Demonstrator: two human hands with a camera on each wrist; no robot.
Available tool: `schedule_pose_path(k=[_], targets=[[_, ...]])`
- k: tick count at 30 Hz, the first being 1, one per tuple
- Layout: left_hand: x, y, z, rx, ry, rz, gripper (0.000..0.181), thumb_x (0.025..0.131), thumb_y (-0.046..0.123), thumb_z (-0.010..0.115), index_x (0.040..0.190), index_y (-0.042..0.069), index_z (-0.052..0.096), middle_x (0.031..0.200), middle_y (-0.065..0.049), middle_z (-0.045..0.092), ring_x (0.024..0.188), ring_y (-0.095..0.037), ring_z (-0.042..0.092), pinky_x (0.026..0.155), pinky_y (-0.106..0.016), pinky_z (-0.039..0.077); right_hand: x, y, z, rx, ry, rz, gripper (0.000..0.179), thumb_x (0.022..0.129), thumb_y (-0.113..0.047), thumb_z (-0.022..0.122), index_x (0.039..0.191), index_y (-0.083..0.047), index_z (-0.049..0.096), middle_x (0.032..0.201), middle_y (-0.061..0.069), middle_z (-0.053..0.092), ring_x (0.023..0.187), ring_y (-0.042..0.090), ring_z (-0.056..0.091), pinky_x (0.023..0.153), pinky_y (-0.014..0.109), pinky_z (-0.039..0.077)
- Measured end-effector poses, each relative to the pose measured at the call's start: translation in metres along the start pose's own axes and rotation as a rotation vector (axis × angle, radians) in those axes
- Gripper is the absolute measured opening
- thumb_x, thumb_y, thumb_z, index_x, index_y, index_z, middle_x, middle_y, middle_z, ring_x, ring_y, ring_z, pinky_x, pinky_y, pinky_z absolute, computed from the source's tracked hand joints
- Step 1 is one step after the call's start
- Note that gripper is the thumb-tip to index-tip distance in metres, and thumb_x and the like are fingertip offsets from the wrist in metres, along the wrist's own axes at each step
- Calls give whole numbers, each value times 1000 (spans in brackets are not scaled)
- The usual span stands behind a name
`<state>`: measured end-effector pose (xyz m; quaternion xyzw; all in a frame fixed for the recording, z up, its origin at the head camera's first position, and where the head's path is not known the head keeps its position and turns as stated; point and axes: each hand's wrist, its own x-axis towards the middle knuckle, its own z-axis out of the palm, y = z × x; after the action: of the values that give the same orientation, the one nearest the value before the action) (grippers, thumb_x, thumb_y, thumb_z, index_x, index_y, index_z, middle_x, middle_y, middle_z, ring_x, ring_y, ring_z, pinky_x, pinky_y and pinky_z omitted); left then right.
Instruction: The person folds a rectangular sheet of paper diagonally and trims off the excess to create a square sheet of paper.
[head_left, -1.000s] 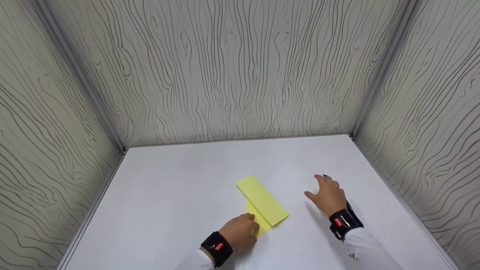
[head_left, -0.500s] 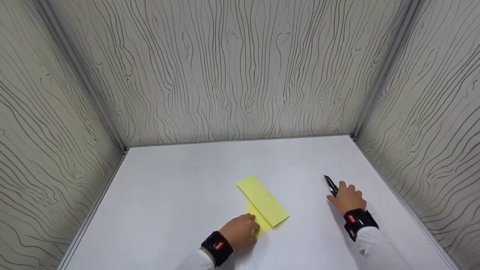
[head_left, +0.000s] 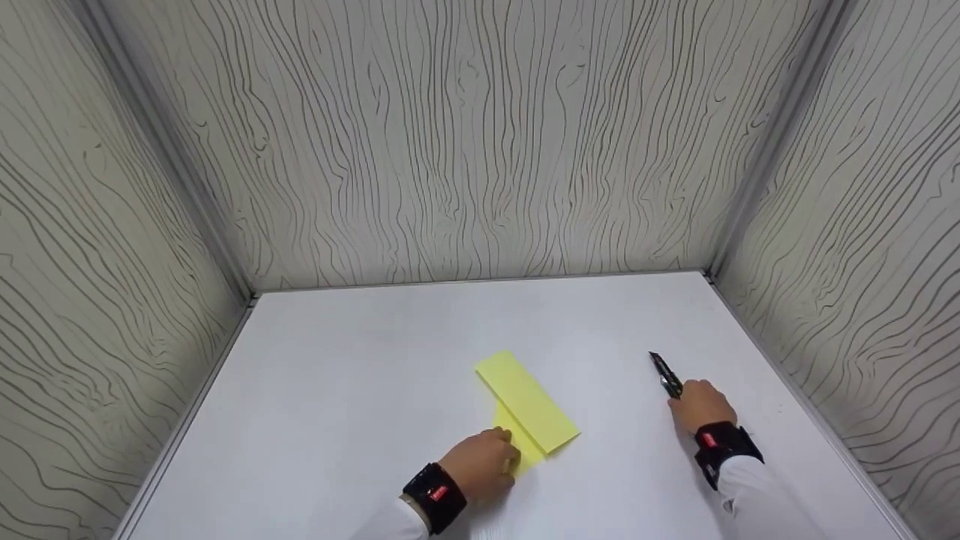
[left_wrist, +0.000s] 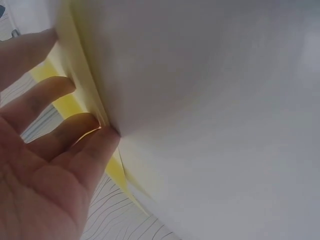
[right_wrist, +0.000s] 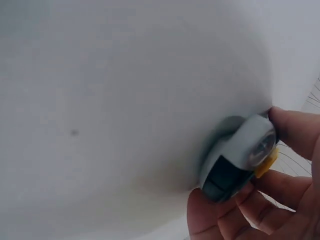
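A sheet of yellow paper [head_left: 529, 401] lies on the table with a long flap folded across it. My left hand [head_left: 480, 461] is at its lower left side, fingers bent. In the left wrist view, thumb and fingers pinch the edge of the yellow paper [left_wrist: 86, 70], which is raised there. Over on the right, my right hand [head_left: 703, 406] grips the rear end of a dark utility knife [head_left: 663, 370] whose narrow tip points away to the upper left. Its grey and dark end with a yellow part, on the utility knife [right_wrist: 240, 155], shows between thumb and fingers in the right wrist view.
The white table [head_left: 360, 360] runs back to a wood-grain patterned wall [head_left: 465, 150]. Similar panels, a left one [head_left: 90, 262] and a right one [head_left: 855, 262], flank it, with grey metal posts in the corners.
My right hand has moved right and toward the near edge, from above the utility knife to its rear end, and has closed round it. My left hand and the paper stay in place.
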<state>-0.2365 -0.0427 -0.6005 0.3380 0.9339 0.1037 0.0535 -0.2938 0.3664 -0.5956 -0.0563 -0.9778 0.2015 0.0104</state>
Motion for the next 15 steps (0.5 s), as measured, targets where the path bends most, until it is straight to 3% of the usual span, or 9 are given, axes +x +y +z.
schedule_pose_path(k=[7, 15], targets=[[-2, -4, 5, 24, 62, 47, 13, 88, 24, 86, 89, 20, 73, 94, 9, 55, 92, -7, 59, 79, -23, 54, -1, -6, 2, -8, 48, -10, 24, 99, -8, 67, 93, 15, 66, 78, 19, 62, 66, 30, 63, 57, 44, 53], [-4, -3, 6, 36, 64, 32, 13, 88, 27, 87, 93, 21, 77, 99, 9, 60, 101, -10, 64, 82, -25, 57, -10, -29, 3, 88, 65, -47, 24, 97, -10, 72, 94, 13, 66, 81, 17, 61, 67, 27, 59, 57, 38, 48]])
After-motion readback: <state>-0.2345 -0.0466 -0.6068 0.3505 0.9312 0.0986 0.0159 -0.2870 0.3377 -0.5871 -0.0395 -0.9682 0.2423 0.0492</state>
